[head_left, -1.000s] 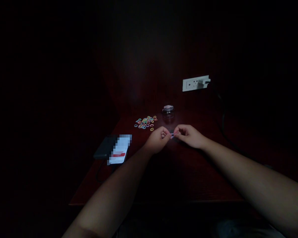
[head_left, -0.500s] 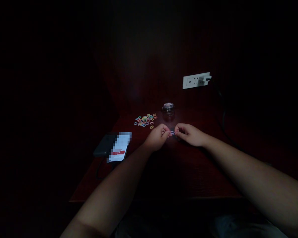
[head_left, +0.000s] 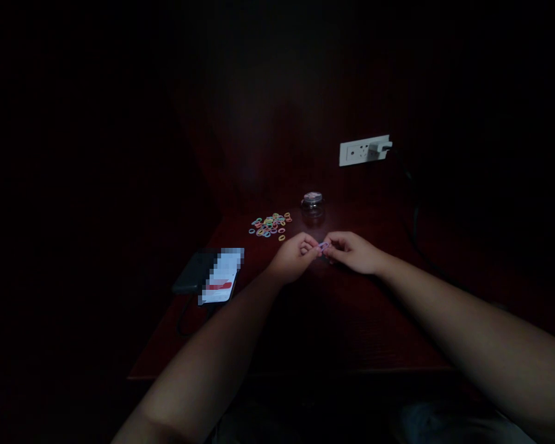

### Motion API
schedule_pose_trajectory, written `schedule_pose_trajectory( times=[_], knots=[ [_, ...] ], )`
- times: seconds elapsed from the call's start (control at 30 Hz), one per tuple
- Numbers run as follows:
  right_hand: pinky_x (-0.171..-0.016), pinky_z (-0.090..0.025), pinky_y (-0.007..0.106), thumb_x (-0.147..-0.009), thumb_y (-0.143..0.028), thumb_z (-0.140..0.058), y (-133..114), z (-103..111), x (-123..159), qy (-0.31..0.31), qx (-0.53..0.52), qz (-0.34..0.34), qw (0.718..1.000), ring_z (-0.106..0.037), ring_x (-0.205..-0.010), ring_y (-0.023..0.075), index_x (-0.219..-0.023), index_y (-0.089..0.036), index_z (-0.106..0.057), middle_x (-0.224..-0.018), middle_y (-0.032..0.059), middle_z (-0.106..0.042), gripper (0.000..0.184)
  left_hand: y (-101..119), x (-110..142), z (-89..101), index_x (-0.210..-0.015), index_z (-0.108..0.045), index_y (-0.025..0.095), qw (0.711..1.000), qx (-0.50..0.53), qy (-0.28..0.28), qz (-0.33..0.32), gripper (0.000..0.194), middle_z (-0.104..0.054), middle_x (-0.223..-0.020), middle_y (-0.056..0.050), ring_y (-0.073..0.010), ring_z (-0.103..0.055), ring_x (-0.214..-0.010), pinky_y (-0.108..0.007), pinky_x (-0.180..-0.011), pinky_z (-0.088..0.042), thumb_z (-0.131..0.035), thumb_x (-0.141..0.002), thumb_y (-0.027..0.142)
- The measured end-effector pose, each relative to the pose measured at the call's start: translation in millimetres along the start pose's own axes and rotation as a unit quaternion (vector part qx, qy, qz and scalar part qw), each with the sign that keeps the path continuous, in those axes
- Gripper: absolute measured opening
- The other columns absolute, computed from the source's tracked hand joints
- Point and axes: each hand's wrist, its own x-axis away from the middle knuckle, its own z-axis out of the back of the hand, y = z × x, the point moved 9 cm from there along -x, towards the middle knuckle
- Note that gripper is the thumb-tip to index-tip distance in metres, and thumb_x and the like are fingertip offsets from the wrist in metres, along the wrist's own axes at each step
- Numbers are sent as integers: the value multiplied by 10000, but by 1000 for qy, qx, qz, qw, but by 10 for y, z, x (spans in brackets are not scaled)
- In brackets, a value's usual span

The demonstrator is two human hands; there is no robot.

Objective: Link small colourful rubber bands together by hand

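Observation:
A small purple hair tie [head_left: 323, 245] is pinched between my two hands over the dark red table. My left hand [head_left: 296, 256] grips its left side with thumb and fingers closed. On the other side, the fingertips of my right hand [head_left: 353, 251] hold it too. Beyond my left hand, a loose pile of colourful hair ties [head_left: 269, 224] lies on the tabletop. Behind my hands stands a small clear jar [head_left: 313, 209] with a lid on it.
On the left of the table [head_left: 324, 333] lie a lit phone [head_left: 222, 277] and a dark flat block [head_left: 190, 272] with a cable. A white wall socket [head_left: 364, 150] with a plug and a black cord [head_left: 416, 216] is at the back right.
The hair tie was stretched into a narrow band and now shows as a slack, rounder loop. My hands have come slightly closer together.

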Motion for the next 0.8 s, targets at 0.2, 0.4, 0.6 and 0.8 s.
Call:
schedule_pose_trajectory(
  times=[0.2, 0.4, 0.6, 0.8],
  knots=[
    [-529, -367, 229, -791, -318, -559, -18, 12, 6, 5, -1, -5, 1000, -475, -553, 103, -723, -164, -538, -605, -10, -547, 170, -34, 12, -23, -810, -573, 120, 999, -33, -24, 20, 164, -589, -700, -8, -79, -505, -607, -203, -579, -400, -612, -754, 269],
    [-527, -351, 231, -773, -291, -563, -2, 32, -2, 0, -14, -18, 1000, -466, -543, 100, -674, -161, -529, -581, -13, -536, 167, 11, 23, -27, -791, -580, 126, 998, -40, -41, 13, 168, -531, -655, 19, -69, -443, -573, -185, -535, -345, -592, -767, 292],
    [-530, -354, 232, -779, -288, -555, 7, 39, -5, -2, -26, -12, 1000, -468, -539, 97, -669, -160, -522, -578, -13, -543, 172, 10, 30, -43, -786, -574, 124, 998, -28, -47, 15, 178, -491, -631, 27, -68, -413, -564, -182, -523, -326, -590, -766, 300],
    [-492, -337, 213, -778, -352, -588, -8, -4, 0, 4, -45, -12, 999, -459, -508, 88, -731, -158, -514, -567, -17, -547, 213, -6, 32, -59, -802, -568, 120, 998, -33, -51, 11, 192, -497, -647, 25, -67, -417, -571, -186, -536, -336, -591, -767, 307]
  ],
)
